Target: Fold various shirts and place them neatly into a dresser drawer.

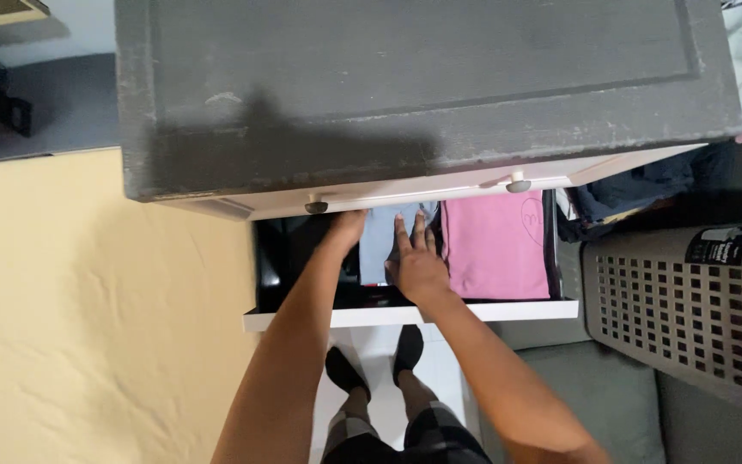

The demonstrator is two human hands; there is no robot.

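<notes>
Inside the open drawer (405,315), toward its middle, both hands press on a folded pale-blue garment (377,245) — right hand (416,266) flat, fingers spread; left hand (347,227) at its left edge, grip unclear. Seating it beside the pink garment (495,245) seemingly wants even downward pressure.

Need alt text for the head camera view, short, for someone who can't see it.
Both hands reach into an open white drawer: the left hand and right hand press a folded light-blue garment beside a folded pink one. A grey laundry basket stands to the right.
</notes>
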